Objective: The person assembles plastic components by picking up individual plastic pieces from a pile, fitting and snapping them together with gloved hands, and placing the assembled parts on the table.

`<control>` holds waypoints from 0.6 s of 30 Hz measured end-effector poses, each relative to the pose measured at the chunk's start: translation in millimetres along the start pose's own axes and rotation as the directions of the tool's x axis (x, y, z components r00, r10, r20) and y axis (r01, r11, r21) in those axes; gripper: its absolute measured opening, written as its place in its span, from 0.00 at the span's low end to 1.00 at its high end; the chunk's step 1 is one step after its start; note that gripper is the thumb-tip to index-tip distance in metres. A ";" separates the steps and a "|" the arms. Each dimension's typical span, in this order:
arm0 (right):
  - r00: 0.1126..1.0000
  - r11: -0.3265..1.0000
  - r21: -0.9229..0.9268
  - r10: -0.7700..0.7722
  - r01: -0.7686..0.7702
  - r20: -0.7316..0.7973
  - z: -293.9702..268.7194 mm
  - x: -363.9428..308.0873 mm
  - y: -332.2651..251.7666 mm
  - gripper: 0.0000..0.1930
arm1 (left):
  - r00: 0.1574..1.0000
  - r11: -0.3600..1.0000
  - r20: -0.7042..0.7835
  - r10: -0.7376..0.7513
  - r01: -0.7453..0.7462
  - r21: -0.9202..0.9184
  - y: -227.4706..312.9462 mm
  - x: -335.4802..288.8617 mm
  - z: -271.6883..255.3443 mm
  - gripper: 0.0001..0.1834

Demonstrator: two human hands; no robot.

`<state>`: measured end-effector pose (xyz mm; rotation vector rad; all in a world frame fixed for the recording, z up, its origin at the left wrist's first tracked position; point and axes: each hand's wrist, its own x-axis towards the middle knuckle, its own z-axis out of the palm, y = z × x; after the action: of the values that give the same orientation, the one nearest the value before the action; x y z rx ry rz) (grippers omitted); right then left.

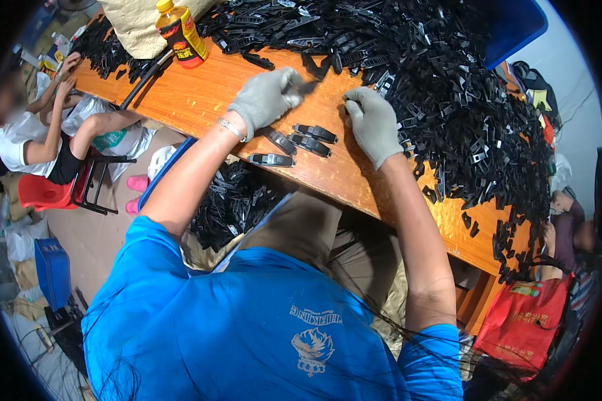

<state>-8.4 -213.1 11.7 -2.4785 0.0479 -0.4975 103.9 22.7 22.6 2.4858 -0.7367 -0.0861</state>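
My left hand [266, 100], in a grey knit glove, is closed with thumb and fingers pinching a small black piece [308, 87], smeared by motion. To its right my right hand [373, 125], also gloved, is bent in a pinch over the wooden table [257, 77]. Something small and dark shows at its fingertips, too small to name. Between and below the hands lie several slim black clip-like parts [311, 145], some with shiny metal on them, near the table's front edge. A large heap of loose black parts [461, 127] spreads behind and beside my right hand.
A yellow-capped bottle [182, 37] and a cream sack [130, 23] stand at the back left. A blue bin [515, 30] rests at the back right. Below the table edge, a container holds more black parts [231, 200]. Other people sit left and right; a red bag [523, 324] hangs right.
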 end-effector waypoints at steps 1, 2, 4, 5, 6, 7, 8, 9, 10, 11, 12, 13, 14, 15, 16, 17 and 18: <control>0.999 0.997 0.067 -0.033 0.036 -0.037 2.2 -4.2 -4.7 0.07 | 0.990 0.986 0.065 0.121 -0.112 -0.127 -0.6 -1.9 3.3 0.15; 0.995 0.989 0.132 -0.064 0.074 -0.076 2.4 -7.8 -8.6 0.07 | 0.962 0.943 0.114 0.248 -0.212 -0.257 -1.2 -3.1 6.1 0.15; 0.984 0.985 0.068 -0.149 0.156 -0.093 -2.2 -11.0 -14.9 0.07 | 0.958 0.948 0.118 0.262 -0.233 -0.216 5.3 -2.1 6.5 0.12; 0.989 0.989 0.089 -0.109 0.118 -0.100 -4.4 -12.7 -18.1 0.07 | 0.942 0.945 0.104 0.320 -0.309 -0.111 5.4 0.9 6.5 0.12; 0.992 0.992 0.106 -0.064 0.076 -0.113 -7.8 -14.6 -19.7 0.08 | 0.918 0.922 0.100 0.385 -0.386 -0.007 7.5 4.2 7.3 0.12; 0.991 0.992 0.100 -0.062 0.074 -0.117 -9.7 -15.5 -20.8 0.08 | 0.923 0.924 0.075 0.378 -0.380 0.027 8.7 3.9 8.6 0.12; 0.982 0.983 0.151 -0.072 0.099 -0.177 -10.9 -16.2 -22.5 0.08 | 0.920 0.921 0.075 0.385 -0.388 0.024 8.3 1.7 8.8 0.12; 0.968 0.972 0.199 -0.078 0.128 -0.240 -12.6 -17.4 -24.1 0.09 | 0.919 0.919 -0.003 0.394 -0.394 -0.027 8.1 -1.6 8.6 0.13; 0.967 0.973 0.193 -0.074 0.123 -0.243 -14.7 -20.2 -33.9 0.09 | 0.916 0.914 -0.079 0.392 -0.398 -0.079 15.0 -7.9 5.8 0.14; 0.982 0.929 0.371 0.086 -0.018 -0.168 -15.7 -25.7 -45.4 0.08 | 0.948 0.913 -0.017 0.318 -0.311 -0.264 21.3 -17.7 1.9 0.14; 0.972 0.836 0.525 0.225 -0.157 -0.068 -15.0 -28.9 -57.9 0.08 | 0.946 0.910 -0.019 0.324 -0.317 -0.267 25.2 -24.8 1.7 0.14; 0.970 0.719 0.683 0.235 -0.129 -0.064 -7.2 -31.6 -59.7 0.08 | 0.947 0.860 0.122 0.297 -0.210 -0.465 29.2 -28.8 2.2 0.14; 0.968 0.703 0.701 0.241 -0.124 -0.070 -3.0 -34.8 -60.3 0.09 | 0.919 0.777 0.264 0.293 -0.068 -0.626 32.3 -31.0 2.5 0.15; 0.967 0.691 0.710 0.250 -0.137 -0.057 2.0 -36.7 -62.8 0.09 | 0.908 0.791 0.261 0.327 -0.112 -0.601 31.6 -33.9 1.2 0.16; 0.965 0.679 0.719 0.258 -0.149 -0.043 5.0 -38.2 -64.1 0.10 | 0.908 0.792 0.262 0.327 -0.112 -0.600 28.8 -34.0 4.2 0.16; 0.965 0.678 0.720 0.258 -0.150 -0.042 4.9 -40.0 -63.6 0.10 | 0.927 0.806 0.242 0.287 -0.097 -0.584 24.2 -34.2 10.2 0.16; 0.955 0.658 0.726 0.298 -0.198 -0.009 2.1 -41.3 -65.3 0.09 | 0.944 0.819 0.222 0.245 -0.079 -0.568 24.1 -35.9 10.9 0.16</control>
<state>-51.2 -152.5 33.3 -1.6199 0.2036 -0.4426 59.5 19.2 22.6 1.8604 -0.8938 -0.5325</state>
